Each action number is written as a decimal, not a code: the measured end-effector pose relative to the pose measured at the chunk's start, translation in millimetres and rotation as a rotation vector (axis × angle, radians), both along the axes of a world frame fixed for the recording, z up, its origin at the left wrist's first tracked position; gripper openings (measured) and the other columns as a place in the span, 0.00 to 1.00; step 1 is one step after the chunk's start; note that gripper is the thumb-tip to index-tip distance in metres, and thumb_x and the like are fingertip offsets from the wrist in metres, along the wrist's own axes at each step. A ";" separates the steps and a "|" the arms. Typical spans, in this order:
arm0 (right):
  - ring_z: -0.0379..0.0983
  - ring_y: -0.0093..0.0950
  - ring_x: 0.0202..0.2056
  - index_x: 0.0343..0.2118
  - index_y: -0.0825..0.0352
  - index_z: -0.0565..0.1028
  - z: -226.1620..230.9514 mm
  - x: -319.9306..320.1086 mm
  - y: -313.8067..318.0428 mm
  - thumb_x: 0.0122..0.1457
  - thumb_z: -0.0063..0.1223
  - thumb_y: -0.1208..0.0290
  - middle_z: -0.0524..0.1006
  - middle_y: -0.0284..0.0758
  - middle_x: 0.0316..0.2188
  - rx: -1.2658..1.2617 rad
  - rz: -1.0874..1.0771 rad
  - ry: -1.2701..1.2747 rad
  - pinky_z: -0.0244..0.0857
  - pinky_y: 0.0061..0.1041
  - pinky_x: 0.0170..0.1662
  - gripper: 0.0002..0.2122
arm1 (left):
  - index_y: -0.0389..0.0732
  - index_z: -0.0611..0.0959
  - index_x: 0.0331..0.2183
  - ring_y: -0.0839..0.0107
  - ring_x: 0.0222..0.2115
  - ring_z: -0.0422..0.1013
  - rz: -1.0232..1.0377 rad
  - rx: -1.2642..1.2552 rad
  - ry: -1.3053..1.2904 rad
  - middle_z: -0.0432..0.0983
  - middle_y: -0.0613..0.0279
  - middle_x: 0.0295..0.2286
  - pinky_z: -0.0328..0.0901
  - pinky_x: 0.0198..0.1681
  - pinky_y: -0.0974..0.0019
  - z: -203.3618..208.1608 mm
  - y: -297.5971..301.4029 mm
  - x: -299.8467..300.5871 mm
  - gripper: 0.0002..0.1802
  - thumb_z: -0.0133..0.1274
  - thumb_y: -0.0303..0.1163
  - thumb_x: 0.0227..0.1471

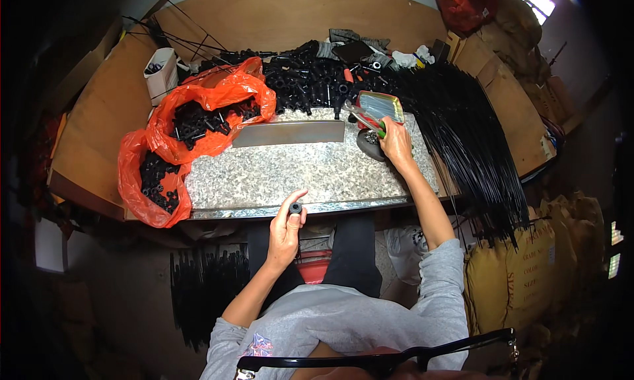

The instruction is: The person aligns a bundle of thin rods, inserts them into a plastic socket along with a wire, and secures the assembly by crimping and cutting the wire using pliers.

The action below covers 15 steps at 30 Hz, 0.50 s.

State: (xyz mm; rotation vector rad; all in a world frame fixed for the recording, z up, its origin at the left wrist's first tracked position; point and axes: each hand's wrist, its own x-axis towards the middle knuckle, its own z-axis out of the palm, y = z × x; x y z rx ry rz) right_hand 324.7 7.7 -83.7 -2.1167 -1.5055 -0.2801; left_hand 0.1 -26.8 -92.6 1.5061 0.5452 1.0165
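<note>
My left hand (285, 233) is closed around a black cylindrical part (295, 208) with a round hole in its top, just off the bench's front edge. Its index finger stretches out past the part. Over the right side of the stone bench top (284, 172), my right hand (396, 142) grips a pair of pliers (364, 119) with red and green handles, jaws toward the far left. Beneath that hand sits a round dark dish (374, 149) holding small shiny pieces. Just beyond lies a shallow tray (389, 103) with a red and yellow rim and greyish contents.
Red plastic bags (155, 149) of small black parts stand at the left. A flat metal bar (290, 134) lies across the bench. Behind it is a heap of black fittings (310, 83); long black rods (469, 129) spread over the right side. Yellow sacks (528, 274) stand at lower right.
</note>
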 end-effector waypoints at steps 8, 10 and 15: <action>0.71 0.47 0.29 0.30 0.67 0.69 -9.4 13.1 2.0 0.41 0.54 0.79 0.74 0.47 0.22 -0.066 -0.050 0.026 0.64 0.41 0.31 0.11 | 0.38 0.66 0.49 0.82 0.20 0.53 -0.004 -0.013 -0.012 0.61 0.69 0.21 0.52 0.25 0.78 2.2 -4.0 -2.6 0.23 0.38 0.43 0.57; 0.71 0.47 0.29 0.31 0.67 0.69 -22.1 33.3 -1.2 0.41 0.57 0.76 0.73 0.49 0.22 0.068 -0.003 0.258 0.64 0.39 0.30 0.12 | 0.38 0.66 0.48 0.82 0.21 0.54 -0.020 -0.014 -0.013 0.61 0.69 0.21 0.53 0.25 0.78 5.0 -3.1 -1.9 0.22 0.38 0.43 0.57; 0.60 0.14 0.19 0.24 0.62 0.63 13.6 -21.3 -31.1 0.50 0.53 0.78 0.66 0.26 0.19 0.078 0.188 1.326 0.53 0.12 0.19 0.08 | 0.39 0.67 0.48 0.82 0.23 0.54 -0.023 -0.012 -0.022 0.61 0.69 0.23 0.53 0.28 0.78 9.9 -1.9 -2.2 0.21 0.38 0.42 0.57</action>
